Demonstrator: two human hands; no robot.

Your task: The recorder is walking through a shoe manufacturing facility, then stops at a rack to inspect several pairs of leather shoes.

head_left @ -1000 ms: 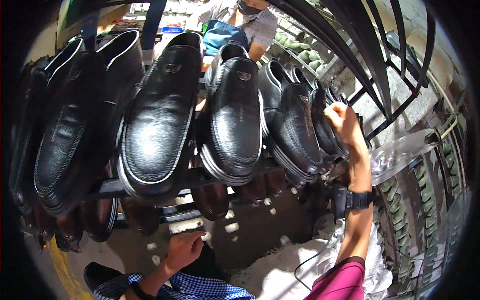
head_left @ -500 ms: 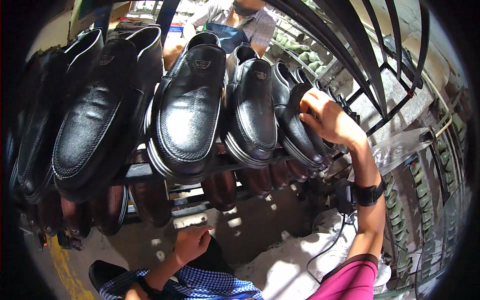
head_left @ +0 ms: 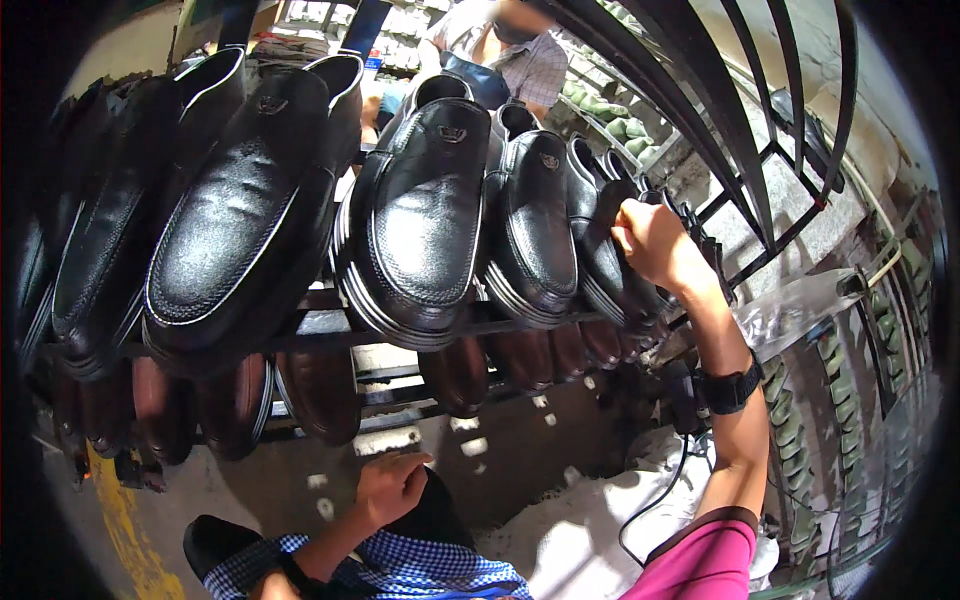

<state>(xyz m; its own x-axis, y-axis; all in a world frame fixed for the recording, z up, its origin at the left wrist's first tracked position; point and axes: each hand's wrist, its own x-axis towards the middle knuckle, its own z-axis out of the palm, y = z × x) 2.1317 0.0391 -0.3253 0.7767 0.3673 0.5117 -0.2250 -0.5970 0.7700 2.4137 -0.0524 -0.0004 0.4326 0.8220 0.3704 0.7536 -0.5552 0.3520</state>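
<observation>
A row of black leather loafers with metal emblems, among them a large loafer (head_left: 425, 225), stands on the upper bar of a dark rack (head_left: 325, 322). My right hand (head_left: 657, 245) is at a black loafer (head_left: 603, 240) toward the right end of the row. Its fingers are curled against the shoe's upper, by a dark patch I cannot tell from the shoe, and whatever they may hold is hidden. Low in front of the rack, over my lap, my left hand (head_left: 392, 488) is closed with its fingers bent in. Nothing shows in it.
Brown shoes (head_left: 320, 395) line the lower tier. Curved black metal bars (head_left: 690, 85) arch at the upper right. A person (head_left: 530, 70) is behind the rack. White sacking (head_left: 590, 510) and a dark cable (head_left: 650, 510) lie at the lower right. Green shoe-shaped forms (head_left: 790, 440) hang at the right.
The shoes, rack and person behind have shifted right in the view. My right hand remains at the same loafer, its fingers curled tighter. My left hand has barely moved.
</observation>
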